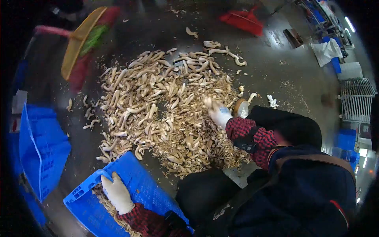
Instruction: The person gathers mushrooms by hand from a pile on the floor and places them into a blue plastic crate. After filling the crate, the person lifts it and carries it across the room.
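A wide pile of pale, curved pieces that look like mushrooms [158, 102] lies on the floor, with smaller brown bits mixed in. My right hand [219, 113], in a white glove, is over the right side of this pile; its fingers are smeared by motion, so I cannot tell what they hold. At the lower left, my white-gloved left hand [117, 195] lies at a blue plastic crate [148, 189], with its visible fingers stretched out and a brown patch at one tip. Similar pale pieces [106, 203] fill part of the crate beside that hand.
Another blue crate [45, 146] stands at the left. A broom with a yellow head [81, 41] is at the upper left, and a red dustpan-like tool [244, 21] lies farther back. To the right are a white bag [327, 52] and a metal rack [357, 100].
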Demonstrator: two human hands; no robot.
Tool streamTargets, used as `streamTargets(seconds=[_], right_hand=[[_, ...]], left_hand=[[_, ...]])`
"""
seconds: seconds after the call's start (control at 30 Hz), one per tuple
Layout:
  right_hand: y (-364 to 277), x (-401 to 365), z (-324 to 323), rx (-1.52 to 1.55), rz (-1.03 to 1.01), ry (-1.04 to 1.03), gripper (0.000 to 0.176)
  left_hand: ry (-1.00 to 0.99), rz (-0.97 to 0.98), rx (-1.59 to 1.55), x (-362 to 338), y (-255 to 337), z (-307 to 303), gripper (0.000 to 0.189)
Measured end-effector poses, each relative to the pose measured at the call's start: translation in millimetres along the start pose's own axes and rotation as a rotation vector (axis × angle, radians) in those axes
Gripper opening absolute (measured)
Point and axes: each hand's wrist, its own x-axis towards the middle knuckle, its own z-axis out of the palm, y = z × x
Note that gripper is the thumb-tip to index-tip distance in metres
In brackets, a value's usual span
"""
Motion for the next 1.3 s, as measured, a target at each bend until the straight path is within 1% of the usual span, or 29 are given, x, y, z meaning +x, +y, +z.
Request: streamTargets(seconds=[0.07, 0.13, 0.2, 0.27, 0.3, 0.4, 0.47, 0.5, 0.53, 0.6, 0.63, 0.67, 0.7, 0.73, 0.77, 0.8, 0.83, 0.87, 0.9, 0.93, 0.97, 1.0, 1.03, 1.07, 1.1, 1.13, 1.2, 1.27, 1.3], right_hand=[[136.0, 80.5, 75.2, 0.157, 0.234, 0.278, 0.03], [121.7, 65.7, -25.5, -0.05, 0.441, 0.527, 0.023], [275.9, 88.6, -6.5, 0.271, 0.735, 0.606, 0.022], [302.7, 59.8, -56.3, -0.586, 0.152, -0.268, 0.033], [304.7, 58.0, -49.3, -0.583, 0.149, -0.271, 0.033], [305.1, 56.0, -20.8, -0.662, 0.221, -0.248, 0.046], [297.9, 54.0, -1.6, -0.708, 0.272, -0.241, 0.055], [278.0, 54.5, -2.1, -0.581, 0.323, -0.083, 0.061], [266.1, 55.1, -10.9, -0.373, 0.264, 0.089, 0.062], [142.7, 69.4, -61.9, 0.598, 0.791, 0.571, 0.046], [148.9, 85.5, -51.7, 0.649, 0.675, 0.568, 0.037], [152.2, 105.5, -42.5, 0.709, 0.544, 0.539, 0.029], [151.3, 119.9, -38.6, 0.935, 0.404, 0.343, 0.03], [145.4, 136.0, -32.8, 0.782, 0.381, 0.108, 0.029], [137.6, 149.8, -15.3, 0.645, 0.226, 0.047, 0.032], [178.9, 183.0, 22.4, 0.344, 0.054, -0.047, 0.041], [71.8, 135.8, -30.8, 0.769, 0.191, -0.113, 0.05], [92.8, 163.5, -9.0, 0.756, 0.127, -0.078, 0.052], [59.1, 153.9, -14.6, 0.656, 0.119, 0.03, 0.055], [138.9, 219.4, 50.9, 0.776, -0.108, 0.157, 0.058], [81.6, 193.2, 25.8, 1.024, -0.178, 0.078, 0.064], [51.2, 187.0, 21.3, 1.097, -0.217, 0.011, 0.066], [-3.0, 163.6, 11.1, 1.079, -0.269, 0.028, 0.068], [-74.8, 123.5, -11.1, 1.123, -0.213, 0.028, 0.067], [-111.9, 103.2, -12.2, 1.268, -0.241, -0.027, 0.068], [-147.1, 90.3, -14.2, 1.338, -0.513, -0.056, 0.061], [-226.0, 33.2, -51.5, 1.24, -0.479, -0.239, 0.049], [-299.9, -24.5, -79.0, 1.181, -0.775, -0.136, 0.039], [-337.4, -59.5, -92.3, 1.286, -0.797, -0.158, 0.041]], left_hand=[[0.01, 0.009, 0.006, 2.3, -4.5, 1.9, 0.054], [-0.019, -0.023, 0.014, 3.4, -3.3, -0.1, 0.055], [0.03, -0.026, 0.087, -1.0, 2.1, -0.7, 0.056], [-0.001, -0.059, 0.041, -1.4, 4.5, -3.6, 0.055], [-0.008, -0.058, 0.055, -2.0, 10.4, -5.6, 0.053], [0.01, -0.091, 0.045, 0.9, 8.1, -2.6, 0.052], [0.077, -0.089, 0.124, 0.0, 7.4, 2.8, 0.051], [0.103, -0.076, 0.144, 0.0, 6.0, 2.9, 0.051], [0.129, -0.063, 0.159, -0.2, 4.8, 3.6, 0.051], [0.089, -0.054, 0.097, 7.0, -5.8, 9.0, 0.05], [0.055, -0.046, 0.04, 6.9, -11.7, 5.0, 0.05], [0.106, 0.024, -0.002, -3.9, 11.9, 2.7, 0.045], [0.022, 0.033, 0.07, 0.0, 17.5, -1.6, 0.035], [0.217, 0.156, 0.061, -1.4, 2.5, 14.7, 0.027], [0.087, 0.019, 0.129, -8.3, 35.4, -5.4, 0.027], [0.179, 0.199, 0.098, 0.5, 0.6, 12.8, 0.03], [0.267, 0.024, 0.141, -6.5, 12.1, 17.1, 0.03], [0.259, 0.021, 0.157, -7.5, 14.0, 15.7, 0.027], [0.205, -0.024, 0.106, -7.9, 22.0, 9.4, 0.025], [0.273, 0.042, 0.06, -5.2, 15.8, 16.7, 0.021], [0.189, 0.034, -0.031, -6.8, 26.8, 2.8, 0.02], [0.173, 0.152, 0.118, -7.7, 22.6, 1.7, 0.02], [0.124, 0.027, 0.082, 8.2, 6.9, 25.2, 0.017], [0.19, 0.05, 0.004, 0.5, 8.6, 20.7, 0.015], [0.295, 0.093, -0.01, -11.0, 17.6, 7.9, 0.012], [0.212, 0.0, -0.013, -4.2, 17.6, 9.1, 0.011], [0.179, 0.0, -0.004, -6.1, 17.0, 5.3, 0.012], [0.196, 0.028, -0.06, -5.8, 12.3, 10.0, 0.012], [0.182, 0.033, -0.087, -5.5, 10.6, 10.0, 0.011]])
